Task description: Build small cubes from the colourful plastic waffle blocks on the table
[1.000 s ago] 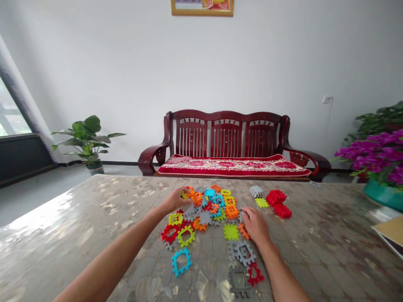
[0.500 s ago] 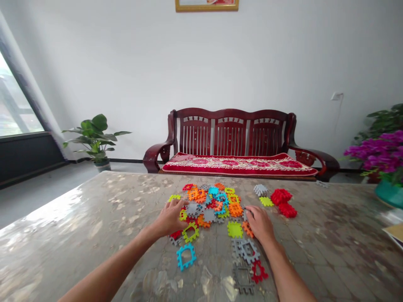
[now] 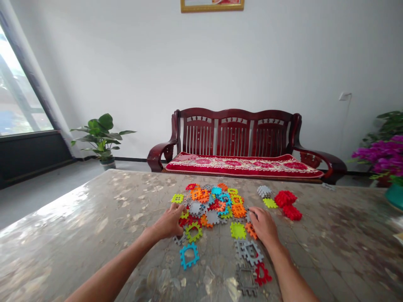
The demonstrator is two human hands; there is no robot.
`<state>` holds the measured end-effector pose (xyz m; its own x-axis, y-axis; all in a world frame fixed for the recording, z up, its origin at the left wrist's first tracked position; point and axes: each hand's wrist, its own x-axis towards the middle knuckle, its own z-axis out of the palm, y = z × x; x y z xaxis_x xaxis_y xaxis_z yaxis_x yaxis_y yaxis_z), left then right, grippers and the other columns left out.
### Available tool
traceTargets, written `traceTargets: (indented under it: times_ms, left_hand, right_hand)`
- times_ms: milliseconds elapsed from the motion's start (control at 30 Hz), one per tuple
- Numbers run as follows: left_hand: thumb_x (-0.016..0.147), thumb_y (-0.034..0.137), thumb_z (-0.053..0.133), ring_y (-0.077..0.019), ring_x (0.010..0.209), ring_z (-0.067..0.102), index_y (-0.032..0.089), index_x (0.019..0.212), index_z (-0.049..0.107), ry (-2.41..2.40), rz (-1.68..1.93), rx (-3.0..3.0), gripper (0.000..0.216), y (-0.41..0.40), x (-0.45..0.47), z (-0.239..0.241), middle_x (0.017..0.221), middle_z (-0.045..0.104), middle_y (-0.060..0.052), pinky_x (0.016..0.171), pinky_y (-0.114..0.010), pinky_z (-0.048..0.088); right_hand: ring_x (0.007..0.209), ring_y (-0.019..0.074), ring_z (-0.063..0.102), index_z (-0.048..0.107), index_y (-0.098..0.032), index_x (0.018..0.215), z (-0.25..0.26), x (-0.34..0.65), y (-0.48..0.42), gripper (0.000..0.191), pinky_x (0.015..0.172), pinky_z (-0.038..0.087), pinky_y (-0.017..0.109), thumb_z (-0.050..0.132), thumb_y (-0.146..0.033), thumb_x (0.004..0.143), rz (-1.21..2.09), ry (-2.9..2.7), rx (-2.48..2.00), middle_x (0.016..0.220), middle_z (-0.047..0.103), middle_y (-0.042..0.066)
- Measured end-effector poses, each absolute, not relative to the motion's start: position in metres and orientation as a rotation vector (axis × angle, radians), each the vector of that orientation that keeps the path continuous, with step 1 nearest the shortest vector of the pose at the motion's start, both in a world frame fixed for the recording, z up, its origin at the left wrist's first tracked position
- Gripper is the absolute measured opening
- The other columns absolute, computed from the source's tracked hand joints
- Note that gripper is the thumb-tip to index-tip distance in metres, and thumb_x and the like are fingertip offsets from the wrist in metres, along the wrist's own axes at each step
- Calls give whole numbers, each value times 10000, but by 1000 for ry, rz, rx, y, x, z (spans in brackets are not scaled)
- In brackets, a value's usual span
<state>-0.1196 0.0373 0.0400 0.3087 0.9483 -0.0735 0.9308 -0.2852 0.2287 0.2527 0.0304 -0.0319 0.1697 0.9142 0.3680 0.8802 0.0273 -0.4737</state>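
Note:
A heap of flat toothed plastic puzzle tiles (image 3: pixel 214 201) in orange, red, grey, blue and lime lies on the marbled table (image 3: pixel 94 222). My left hand (image 3: pixel 168 221) rests palm down on the heap's left edge, fingers curled over red and lime tiles; whether it grips one is hidden. My right hand (image 3: pixel 263 226) lies on the heap's right edge, fingers bent over a grey tile beside an orange tile (image 3: pixel 251 230). A lime solid tile (image 3: pixel 238 230) lies between the hands. A blue frame tile (image 3: pixel 189 255) lies near the left wrist.
Grey frame tiles (image 3: pixel 247 251) and a red tile (image 3: pixel 262 273) lie by my right forearm. Stacked red tiles (image 3: pixel 288 204), a grey stack (image 3: pixel 264 191) and a lime tile (image 3: pixel 270 203) sit apart at the right. A wooden bench (image 3: pixel 239 144) stands behind; purple flowers (image 3: pixel 382 157) are far right.
My left hand drew back from the far left top of the heap to its near left edge. A lime frame tile now lies alone where it was. The right hand stayed put.

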Motion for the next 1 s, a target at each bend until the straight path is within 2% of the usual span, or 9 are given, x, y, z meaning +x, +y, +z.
traceTargets:
  times_ms: [200,300,500,633,800,1000]
  left_hand:
    - [582,148,600,-169,887,615,228,1071,535,1722,249,2318,500,33,-119,36,1175,510,-65,780,-262,487]
    - [586,147,610,-165,905,612,233,1039,543,1735,315,2305,466,32,-121,34,1169,522,-52,784,-247,482]
    - [614,181,629,-142,779,584,201,977,594,1771,542,2151,365,48,-131,39,1059,568,-44,765,-273,497]
    - [621,186,636,-163,801,586,181,952,616,1752,719,2157,331,67,-131,48,1015,574,-53,807,-315,501]
    - [620,199,670,-173,884,587,183,926,627,1773,851,2141,309,89,-107,61,984,584,-47,857,-302,484]
    - [653,232,659,-190,962,593,178,913,629,1785,925,2142,267,106,-69,71,1066,569,-76,859,-298,478]
  right_hand:
    - [1090,213,572,686,-204,1088,-30,252,30,378,996,388,338,383,-296,881,78,-1684,-1838,1141,675,69]
    - [1088,214,576,687,-191,1083,-30,252,30,379,994,390,335,385,-295,878,66,-1688,-1830,1138,677,74]
    - [1077,210,581,683,-189,1073,-31,252,31,378,995,387,322,377,-292,877,65,-1690,-1820,1128,680,64]
    - [1070,216,582,689,-192,1061,-29,251,30,380,983,395,328,373,-297,877,62,-1684,-1821,1121,682,67]
    - [1062,215,586,694,-206,1066,-29,251,30,374,970,400,331,389,-293,868,53,-1693,-1821,1116,684,64]
    - [1072,217,577,690,-205,1075,-30,253,31,376,978,393,335,388,-316,879,65,-1693,-1821,1126,679,62]
